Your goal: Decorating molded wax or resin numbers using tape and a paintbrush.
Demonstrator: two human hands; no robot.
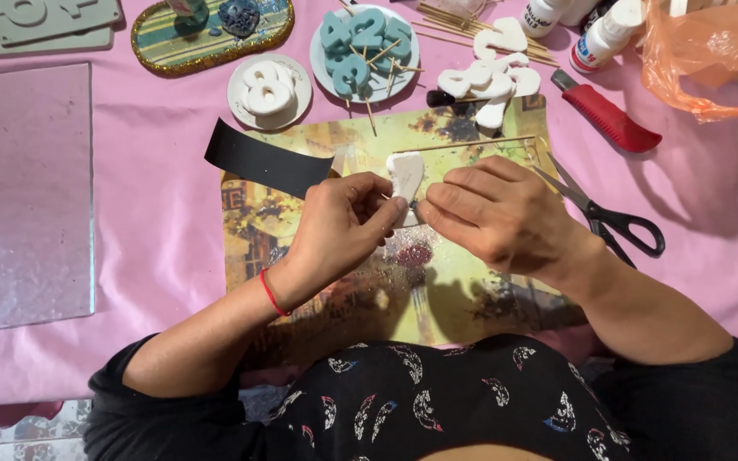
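— What lies on the pink tabletop [155, 196]?
— A picture placemat [301, 213]; above it, the left hand [343, 226] and right hand [493, 213] both pinch a white foam piece [406, 175]. Black scissors [612, 218] lie just right.

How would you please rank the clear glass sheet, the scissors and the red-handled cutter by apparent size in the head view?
1. clear glass sheet, far the largest
2. scissors
3. red-handled cutter, close to the scissors, so that order is unsure

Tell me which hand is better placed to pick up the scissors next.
Right, probably. The right hand is beside the scissors, which lie just past its wrist on the pink cloth. The left hand is farther off and pinches the white piece with the right.
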